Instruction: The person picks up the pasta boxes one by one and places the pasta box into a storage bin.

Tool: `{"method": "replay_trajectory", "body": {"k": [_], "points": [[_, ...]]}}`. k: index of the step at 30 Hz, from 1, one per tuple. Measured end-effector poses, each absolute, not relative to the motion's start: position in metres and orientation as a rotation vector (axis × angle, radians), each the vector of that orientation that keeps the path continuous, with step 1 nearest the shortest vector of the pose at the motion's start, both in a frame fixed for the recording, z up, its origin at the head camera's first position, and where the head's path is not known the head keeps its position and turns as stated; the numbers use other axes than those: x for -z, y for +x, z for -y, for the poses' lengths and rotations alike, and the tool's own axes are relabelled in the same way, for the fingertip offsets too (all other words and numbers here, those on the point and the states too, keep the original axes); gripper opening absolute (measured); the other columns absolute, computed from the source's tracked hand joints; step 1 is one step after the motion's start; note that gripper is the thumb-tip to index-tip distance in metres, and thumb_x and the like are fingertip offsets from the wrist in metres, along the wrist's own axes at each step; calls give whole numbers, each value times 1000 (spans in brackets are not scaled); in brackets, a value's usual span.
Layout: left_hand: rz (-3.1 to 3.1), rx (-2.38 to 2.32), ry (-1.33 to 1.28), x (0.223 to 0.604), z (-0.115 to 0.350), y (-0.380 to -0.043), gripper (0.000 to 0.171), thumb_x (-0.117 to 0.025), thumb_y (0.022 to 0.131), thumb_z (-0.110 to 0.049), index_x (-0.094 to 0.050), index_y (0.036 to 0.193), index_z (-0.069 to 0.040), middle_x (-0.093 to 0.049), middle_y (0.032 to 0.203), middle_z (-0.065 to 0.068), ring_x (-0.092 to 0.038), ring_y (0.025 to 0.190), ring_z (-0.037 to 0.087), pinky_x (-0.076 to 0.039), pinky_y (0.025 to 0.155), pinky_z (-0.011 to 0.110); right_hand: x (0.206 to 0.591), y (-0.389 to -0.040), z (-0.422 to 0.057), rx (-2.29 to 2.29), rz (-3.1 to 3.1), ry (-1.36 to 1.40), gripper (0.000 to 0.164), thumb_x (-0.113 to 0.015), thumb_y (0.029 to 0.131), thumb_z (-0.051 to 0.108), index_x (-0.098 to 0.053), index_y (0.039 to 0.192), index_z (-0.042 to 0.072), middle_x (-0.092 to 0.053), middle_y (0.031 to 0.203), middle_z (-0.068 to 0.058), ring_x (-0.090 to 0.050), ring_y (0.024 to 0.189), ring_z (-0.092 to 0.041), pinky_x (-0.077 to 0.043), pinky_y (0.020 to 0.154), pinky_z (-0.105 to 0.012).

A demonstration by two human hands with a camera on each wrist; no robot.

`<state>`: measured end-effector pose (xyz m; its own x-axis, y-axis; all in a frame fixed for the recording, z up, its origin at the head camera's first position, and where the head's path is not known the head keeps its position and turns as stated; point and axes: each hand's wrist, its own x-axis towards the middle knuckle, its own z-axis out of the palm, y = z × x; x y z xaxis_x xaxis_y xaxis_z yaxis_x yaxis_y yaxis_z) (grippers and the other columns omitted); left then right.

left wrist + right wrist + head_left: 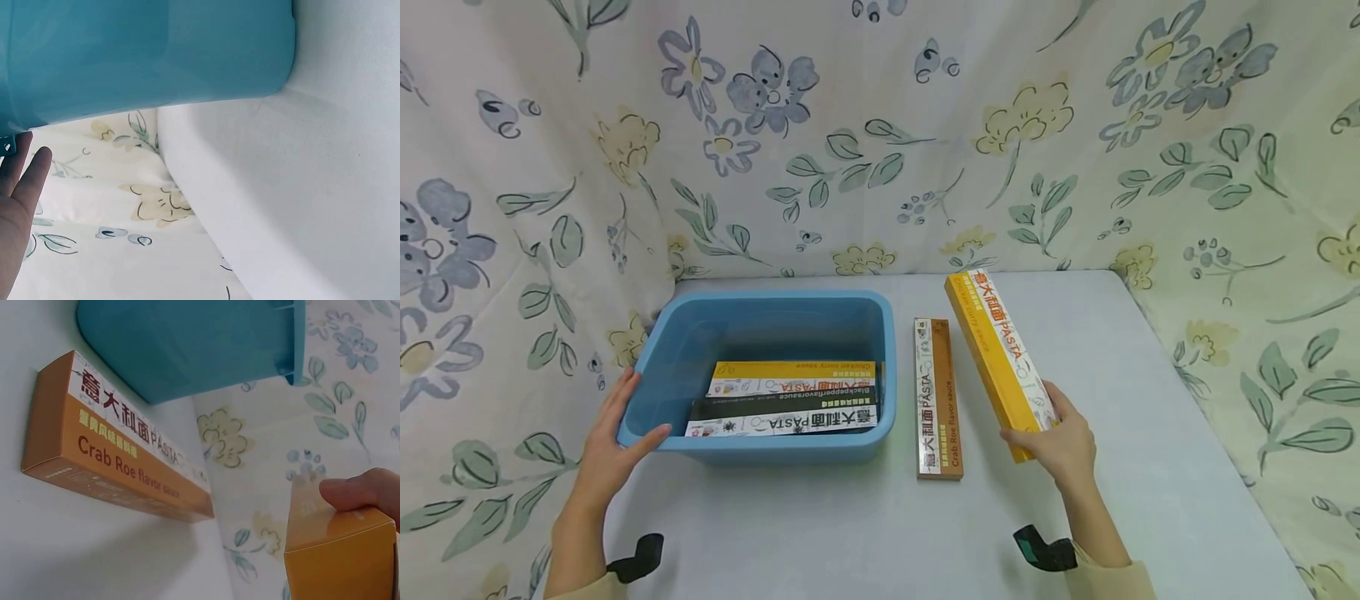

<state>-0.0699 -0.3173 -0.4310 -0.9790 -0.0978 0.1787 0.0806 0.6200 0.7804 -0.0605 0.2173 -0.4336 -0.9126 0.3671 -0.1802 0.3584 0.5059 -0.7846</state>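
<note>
My right hand [1063,437] grips the near end of a yellow chicken curry pasta box [992,358], held tilted above the table; the right wrist view shows the thumb on the yellow box [337,550]. Left of it lies a brown crab roe pasta box [938,400], flat on the table. My left hand [610,442] rests at the left front corner of a blue plastic bin [775,450], fingers along its outside and thumb over the rim. Inside the bin lie another yellow pasta box [793,371] and a black pepper pasta box [782,408].
A white table [775,533] carries the bin and the brown box. Behind it and at both sides hangs a floral curtain [865,125]. A dark strap piece [1047,550] sits at the right wrist, another strap piece [638,560] at the left.
</note>
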Motion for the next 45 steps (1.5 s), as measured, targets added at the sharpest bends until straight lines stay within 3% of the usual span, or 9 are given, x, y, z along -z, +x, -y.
{"method": "replay_trajectory", "body": {"k": [9, 29, 35, 45], "points": [[2642, 1281, 12, 431, 318, -70, 87, -69, 84, -16, -20, 156, -12, -9, 162, 12, -9, 142, 52, -15, 97, 81, 414, -65, -212, -1377, 2752, -533, 97, -84, 68, 17, -34, 150, 4, -45, 140, -25, -45, 110, -39, -44, 94, -57], [2635, 1278, 13, 432, 317, -70, 87, -68, 84, -19, -20, 156, -13, -9, 163, 7, -9, 143, 50, -15, 96, 81, 381, -70, -200, -1378, 2810, -272, 95, -86, 65, 13, -39, 147, 2, -50, 136, -23, -50, 105, -36, -51, 84, -45], [2633, 1273, 2, 433, 318, -69, 87, -68, 85, -19, -20, 156, -13, -9, 163, 9, -8, 143, 51, -14, 97, 81, 375, -71, -193, -1380, 2810, -183, 97, -89, 62, 14, -42, 146, 5, -53, 133, -22, -51, 102, -33, -51, 76, -35], [2641, 1284, 19, 432, 318, -70, 88, -69, 85, -20, -18, 157, -15, -8, 163, 6, -8, 143, 51, -16, 96, 81, 370, -85, -183, -1448, 2813, 51, 92, -87, 62, 8, -45, 143, 2, -53, 133, -21, -53, 99, -33, -54, 79, -39]]}}
